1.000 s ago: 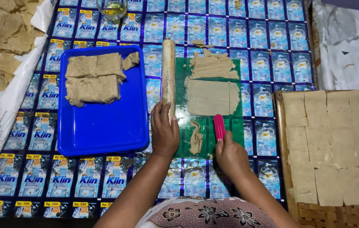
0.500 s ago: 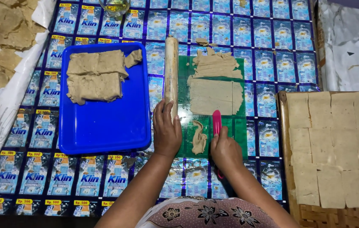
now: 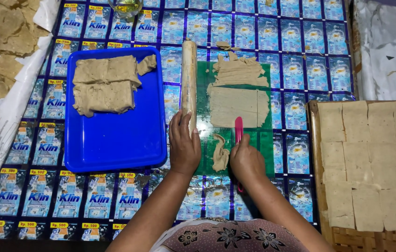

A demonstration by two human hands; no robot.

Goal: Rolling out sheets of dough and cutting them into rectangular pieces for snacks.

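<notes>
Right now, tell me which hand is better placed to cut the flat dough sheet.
Right. The right hand holds the pink cutter with its tip at the dough sheet; the left hand rests on the rolling pin.

We see the left hand resting on the near end of a rolling pin, while the right hand grips a pink cutter against a flat dough sheet on the green mat. A blue tray holding dough slabs lies just left.

Both forearms are bare, with no sleeves in view. The garment at the body is dusky pink with a dark floral print.
</notes>
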